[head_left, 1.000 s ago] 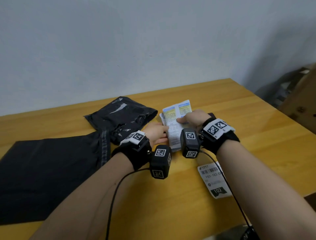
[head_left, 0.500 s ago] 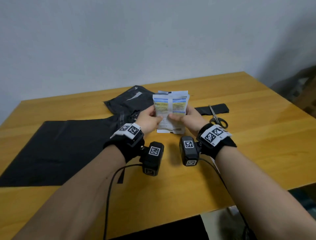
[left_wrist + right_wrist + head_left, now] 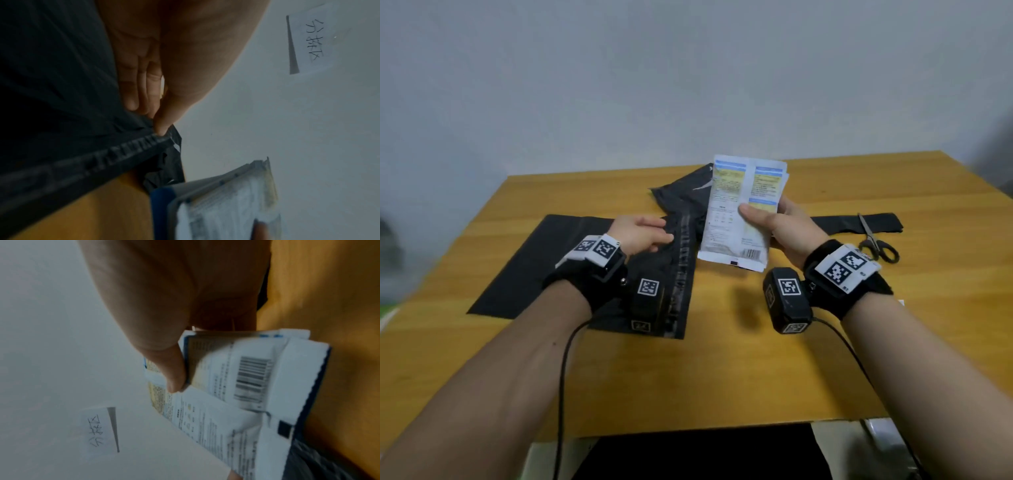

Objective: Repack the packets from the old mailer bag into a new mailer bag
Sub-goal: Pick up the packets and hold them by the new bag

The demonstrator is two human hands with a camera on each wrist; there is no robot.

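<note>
My right hand [image 3: 760,210] grips a stack of white packets [image 3: 736,192] upright above the table, thumb on the front; the stack also shows in the right wrist view [image 3: 246,386]. My left hand [image 3: 666,231] is at the mouth of the new flat black mailer bag [image 3: 551,267]. In the left wrist view, thumb and fingers [image 3: 158,128] pinch its puckered edge beside the printed strip. The old crumpled black mailer bag [image 3: 681,195] lies behind the packets.
Scissors [image 3: 875,243] and a cut-off black strip [image 3: 883,222] lie to the right of my right hand on the wooden table [image 3: 722,377]. A handwritten paper note [image 3: 98,430] hangs on the wall behind.
My left hand has let go of the packets and moved left to the new mailer's mouth. The right hand now holds the stack alone, a little higher.
</note>
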